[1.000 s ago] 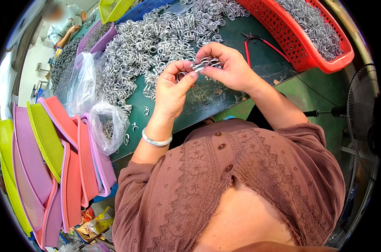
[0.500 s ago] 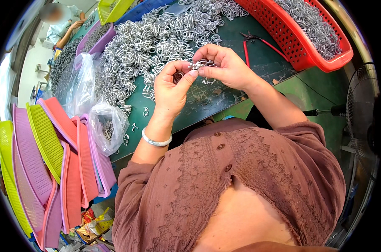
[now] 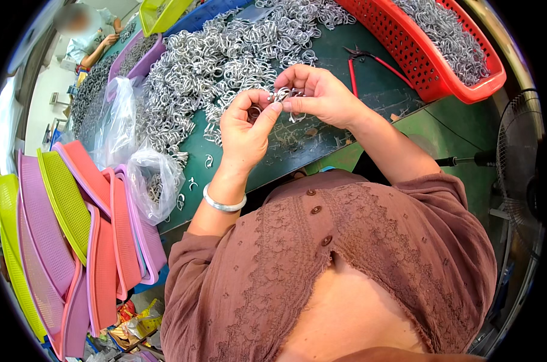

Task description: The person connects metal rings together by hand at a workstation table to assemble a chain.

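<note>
Several small silvery metal rings (image 3: 281,95) are pinched between my two hands, above the near edge of the green table. My left hand (image 3: 247,123) is closed, thumb against fingertip on the rings, with another ring visible inside its curled fingers. My right hand (image 3: 322,96) is closed on the rings from the other side, more of them showing under its fingers. Just beyond my hands spreads a big heap of similar metal rings (image 3: 225,57). A few loose rings (image 3: 209,161) lie on the table left of my left wrist.
Red-handled pliers (image 3: 376,63) lie beside a red basket (image 3: 430,66) of metal pieces. Clear plastic bags (image 3: 156,184) sit at the left, near stacked colourful baskets (image 3: 62,229). A fan (image 3: 518,175) stands at the right. At the far left another person (image 3: 83,45) works.
My hands stay nearly in place, with the rings turned slightly between my fingers. The other person's arm at the far left has shifted a little.
</note>
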`<state>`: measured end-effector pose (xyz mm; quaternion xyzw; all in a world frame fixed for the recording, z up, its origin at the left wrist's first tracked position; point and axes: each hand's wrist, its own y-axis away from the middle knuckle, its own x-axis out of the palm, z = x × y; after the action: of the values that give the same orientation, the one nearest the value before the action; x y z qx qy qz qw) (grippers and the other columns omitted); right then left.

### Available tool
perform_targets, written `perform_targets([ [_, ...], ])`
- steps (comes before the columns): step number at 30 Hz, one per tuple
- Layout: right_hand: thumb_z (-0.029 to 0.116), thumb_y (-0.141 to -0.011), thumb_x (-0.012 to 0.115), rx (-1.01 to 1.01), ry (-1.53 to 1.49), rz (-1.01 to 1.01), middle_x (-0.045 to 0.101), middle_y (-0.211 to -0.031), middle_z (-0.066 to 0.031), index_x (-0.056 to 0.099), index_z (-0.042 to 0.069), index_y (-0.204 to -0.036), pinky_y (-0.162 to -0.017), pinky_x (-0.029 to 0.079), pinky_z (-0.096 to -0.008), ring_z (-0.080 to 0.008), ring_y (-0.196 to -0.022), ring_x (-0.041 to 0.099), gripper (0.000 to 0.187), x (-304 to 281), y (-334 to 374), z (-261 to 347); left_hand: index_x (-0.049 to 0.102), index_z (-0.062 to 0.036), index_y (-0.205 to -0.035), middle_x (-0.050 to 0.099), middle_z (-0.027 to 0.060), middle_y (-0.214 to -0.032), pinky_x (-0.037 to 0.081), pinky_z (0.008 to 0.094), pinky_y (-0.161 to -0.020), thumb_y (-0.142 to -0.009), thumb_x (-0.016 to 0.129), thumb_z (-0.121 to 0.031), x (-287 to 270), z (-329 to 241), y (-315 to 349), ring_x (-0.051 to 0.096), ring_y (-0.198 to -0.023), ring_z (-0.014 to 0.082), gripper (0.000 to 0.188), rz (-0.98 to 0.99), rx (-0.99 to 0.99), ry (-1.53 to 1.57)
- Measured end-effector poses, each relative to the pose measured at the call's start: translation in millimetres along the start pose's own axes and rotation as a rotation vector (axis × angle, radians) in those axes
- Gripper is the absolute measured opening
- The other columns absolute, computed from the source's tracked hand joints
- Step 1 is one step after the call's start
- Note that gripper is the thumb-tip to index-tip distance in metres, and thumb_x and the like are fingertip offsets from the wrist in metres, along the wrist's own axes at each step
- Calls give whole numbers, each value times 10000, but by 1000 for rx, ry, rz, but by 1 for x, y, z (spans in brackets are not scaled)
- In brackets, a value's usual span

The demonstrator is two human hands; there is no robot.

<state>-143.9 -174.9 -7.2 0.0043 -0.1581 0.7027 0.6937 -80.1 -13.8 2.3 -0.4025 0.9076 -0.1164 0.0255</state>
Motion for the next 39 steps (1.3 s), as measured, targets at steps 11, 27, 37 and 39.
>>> perform_targets([
  [11,-35,-726,611,-69,-2,-27,549,-890,-31,492,-7,-1004,-734,446,-220,-86,-826,535,304,1,0,3,537,-30,-886,504,-51,-752,317,142,-525,-797,590,-17,-7,8,-1,404,-612,2,105,6,204,-242],
  [27,-31,-738,595,-210,299,-48,549,-949,-48,463,4,-1085,-763,425,-241,-104,-890,525,373,5,1,-1,477,-19,-1021,568,57,-860,436,223,-558,-824,525,-52,1,-4,-3,540,-675,108,206,66,-267,299],
  [37,-32,-719,623,-257,336,-47,519,-1000,-53,442,2,-1126,-792,408,-245,-99,-904,494,446,5,2,0,553,-35,-919,581,26,-789,393,193,-491,-853,534,-102,-5,9,-5,507,-598,86,96,58,-292,318],
  [39,-42,-729,618,-233,321,-43,507,-1018,-52,432,0,-1140,-836,395,-248,-96,-932,483,454,5,2,1,555,-38,-921,581,25,-789,395,198,-497,-856,529,-102,-6,12,-5,506,-599,90,95,54,-286,367],
])
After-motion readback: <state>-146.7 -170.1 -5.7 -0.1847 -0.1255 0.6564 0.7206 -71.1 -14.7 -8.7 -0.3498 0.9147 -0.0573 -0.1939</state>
